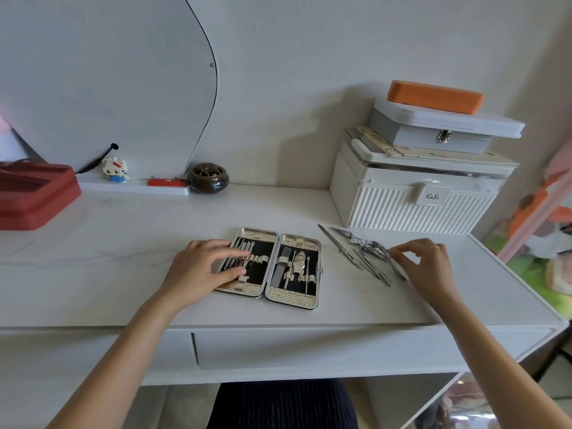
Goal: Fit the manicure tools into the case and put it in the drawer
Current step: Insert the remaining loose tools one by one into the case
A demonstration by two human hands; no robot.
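The manicure case (272, 292) lies open flat on the white desk, gold-textured with a black lining. Several thin tools sit in its left half, a file and several other tools in its right half. My left hand (201, 269) rests on the left half, fingers laid over the tools there. A loose pile of steel manicure tools (363, 253) lies on the desk right of the case. My right hand (425, 266) hovers at the pile's right edge, its fingertips touching a tool there. The closed drawer front (309, 348) sits below the desk edge.
A white ribbed storage box (411, 196) stacked with a grey box and an orange case stands at the back right. A red tray (34, 193) sits far left. A dark round burner (208, 178) and a small figurine stand by the mirror base.
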